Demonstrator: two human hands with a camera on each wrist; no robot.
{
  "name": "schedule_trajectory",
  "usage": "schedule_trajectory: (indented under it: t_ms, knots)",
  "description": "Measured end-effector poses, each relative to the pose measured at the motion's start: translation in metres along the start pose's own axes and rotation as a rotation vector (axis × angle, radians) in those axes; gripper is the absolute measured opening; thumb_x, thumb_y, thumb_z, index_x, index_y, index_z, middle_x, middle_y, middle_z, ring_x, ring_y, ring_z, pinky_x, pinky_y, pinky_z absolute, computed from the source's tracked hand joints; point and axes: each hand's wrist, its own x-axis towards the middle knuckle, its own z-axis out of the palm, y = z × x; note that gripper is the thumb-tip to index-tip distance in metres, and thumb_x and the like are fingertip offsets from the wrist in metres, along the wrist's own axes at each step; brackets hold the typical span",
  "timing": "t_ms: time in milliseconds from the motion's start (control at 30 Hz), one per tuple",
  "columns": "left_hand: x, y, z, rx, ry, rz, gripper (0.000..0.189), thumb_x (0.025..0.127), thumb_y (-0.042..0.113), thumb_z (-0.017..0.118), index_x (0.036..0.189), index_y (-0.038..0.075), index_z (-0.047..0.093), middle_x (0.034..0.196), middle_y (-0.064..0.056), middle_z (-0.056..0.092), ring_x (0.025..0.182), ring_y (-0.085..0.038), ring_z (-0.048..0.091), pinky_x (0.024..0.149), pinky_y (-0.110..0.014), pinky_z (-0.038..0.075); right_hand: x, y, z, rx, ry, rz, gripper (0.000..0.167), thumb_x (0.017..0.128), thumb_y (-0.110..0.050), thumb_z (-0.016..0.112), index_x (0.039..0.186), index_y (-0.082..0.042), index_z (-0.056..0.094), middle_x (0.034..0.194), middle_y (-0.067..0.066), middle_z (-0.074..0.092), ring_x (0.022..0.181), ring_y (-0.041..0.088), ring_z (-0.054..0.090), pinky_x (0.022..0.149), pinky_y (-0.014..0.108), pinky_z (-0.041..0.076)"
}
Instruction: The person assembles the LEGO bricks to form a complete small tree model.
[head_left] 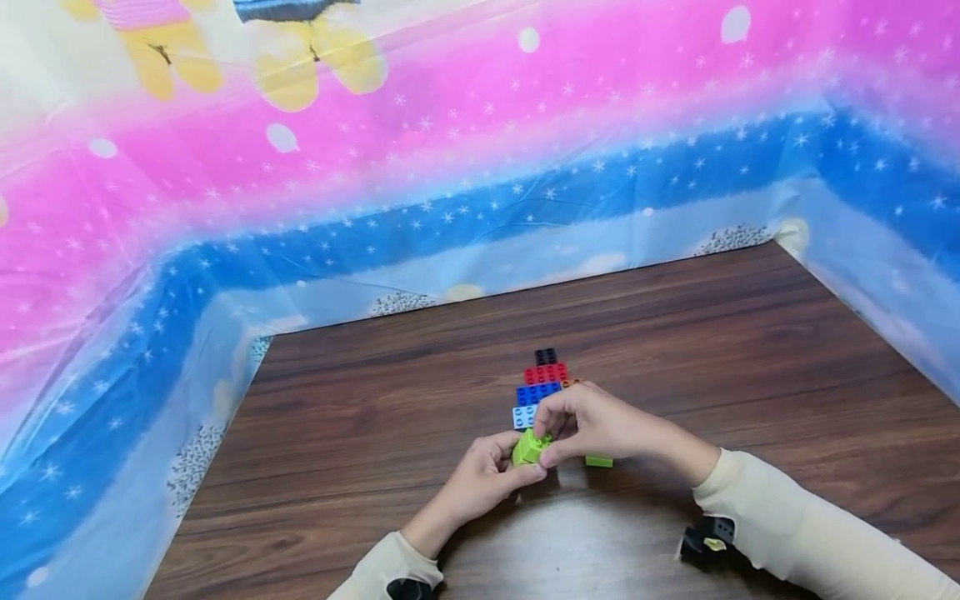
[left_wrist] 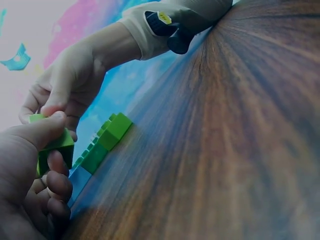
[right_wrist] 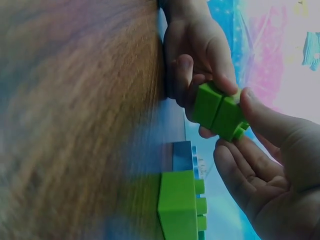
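Two light green toy bricks (right_wrist: 218, 111), one fitted against the other with the seam showing, are between my two hands above the table. My left hand (head_left: 480, 473) grips one brick, its thumb along the side and its fingers curled beneath. With thumb and fingertips, my right hand (head_left: 603, 423) pinches the other brick at its studded end. Just beyond the hands lie a light blue brick (head_left: 523, 417), a blue brick (head_left: 538, 393), a red brick (head_left: 546, 372) and a black brick (head_left: 545, 356), lined up away from me.
Another light green brick (head_left: 599, 462) lies on the wooden table (head_left: 360, 433), partly under the right hand. Beside it in the left wrist view are a darker green brick (left_wrist: 94, 159) and a blue one (left_wrist: 79, 181). A printed cloth (head_left: 450, 208) hangs along the table's far edge and sides.
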Motion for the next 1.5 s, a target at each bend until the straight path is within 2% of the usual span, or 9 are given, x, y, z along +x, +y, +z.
schedule_trajectory:
  t_ms: [133, 267, 433, 533, 700, 1033, 1267, 1500]
  knots:
    - [0.0007, 0.0002, 0.0005, 0.034, -0.004, -0.006, 0.025, 0.098, 0.009, 0.073, 0.118, -0.006, 0.069, 0.077, 0.008, 0.064, 0.054, -0.003, 0.053, 0.048, -0.015, 0.042, -0.0003, 0.0006, -0.0011, 0.004, -0.023, -0.013, 0.017, 0.088, -0.012, 0.087, 0.096, -0.011, 0.072, 0.094, -0.004, 0.074, 0.084, 0.013, 0.073, 0.078, 0.034, 0.063]
    - [0.0021, 0.0001, 0.0007, 0.050, -0.008, 0.005, 0.020, 0.098, 0.009, 0.074, 0.111, -0.005, 0.069, 0.073, 0.008, 0.060, 0.053, -0.001, 0.049, 0.047, -0.015, 0.039, -0.0014, -0.0006, -0.0027, -0.012, -0.036, -0.012, 0.018, 0.090, -0.011, 0.086, 0.098, -0.011, 0.071, 0.097, -0.003, 0.074, 0.088, 0.013, 0.074, 0.081, 0.034, 0.062]
    - [0.0013, -0.0001, 0.0004, 0.051, -0.015, 0.017, 0.016, 0.098, 0.008, 0.073, 0.104, -0.006, 0.068, 0.070, 0.008, 0.057, 0.053, 0.000, 0.046, 0.046, -0.015, 0.037, -0.0021, -0.0024, -0.0031, -0.072, -0.040, 0.014, 0.029, 0.091, -0.015, 0.085, 0.114, -0.009, 0.068, 0.105, -0.003, 0.075, 0.095, 0.010, 0.073, 0.086, 0.030, 0.061]
    - [-0.0011, -0.0005, 0.0006, 0.049, -0.011, 0.016, 0.016, 0.098, 0.008, 0.073, 0.105, -0.006, 0.068, 0.069, 0.008, 0.057, 0.052, 0.000, 0.045, 0.046, -0.015, 0.037, -0.0011, -0.0020, -0.0016, -0.073, -0.046, 0.022, 0.033, 0.090, -0.018, 0.086, 0.118, -0.009, 0.069, 0.107, -0.004, 0.076, 0.096, 0.009, 0.073, 0.087, 0.029, 0.061]
    - [-0.0029, -0.0021, 0.0023, 0.077, -0.008, 0.013, 0.018, 0.097, 0.009, 0.075, 0.105, -0.007, 0.069, 0.067, 0.009, 0.056, 0.051, 0.001, 0.044, 0.044, -0.015, 0.035, -0.0010, 0.0004, -0.0001, -0.035, -0.056, 0.017, 0.025, 0.089, -0.017, 0.087, 0.109, -0.010, 0.073, 0.102, -0.005, 0.075, 0.091, 0.010, 0.073, 0.084, 0.031, 0.062]
    - [-0.0016, 0.0010, 0.0025, 0.098, -0.003, -0.019, 0.019, 0.097, 0.011, 0.076, 0.104, -0.006, 0.070, 0.064, 0.009, 0.054, 0.048, 0.000, 0.044, 0.042, -0.016, 0.035, -0.0020, -0.0008, -0.0012, -0.035, -0.049, -0.013, 0.022, 0.089, -0.018, 0.087, 0.105, -0.012, 0.074, 0.102, -0.004, 0.075, 0.089, 0.010, 0.073, 0.082, 0.031, 0.062]
    - [-0.0022, 0.0001, 0.0016, 0.097, -0.004, 0.018, 0.018, 0.095, 0.006, 0.077, 0.106, -0.006, 0.070, 0.065, 0.010, 0.055, 0.046, 0.001, 0.043, 0.042, -0.015, 0.035, -0.0010, -0.0002, 0.0003, 0.002, -0.051, -0.036, 0.021, 0.087, -0.018, 0.088, 0.103, -0.011, 0.075, 0.099, -0.002, 0.076, 0.085, 0.012, 0.073, 0.079, 0.033, 0.063]
    - [-0.0016, -0.0017, 0.0026, 0.084, -0.020, 0.027, 0.018, 0.096, 0.006, 0.077, 0.107, -0.007, 0.070, 0.067, 0.009, 0.057, 0.047, 0.001, 0.044, 0.042, -0.015, 0.035, -0.0012, 0.0011, 0.0000, 0.011, -0.057, -0.037, 0.020, 0.088, -0.017, 0.088, 0.103, -0.011, 0.076, 0.100, -0.002, 0.077, 0.086, 0.013, 0.074, 0.080, 0.033, 0.063]
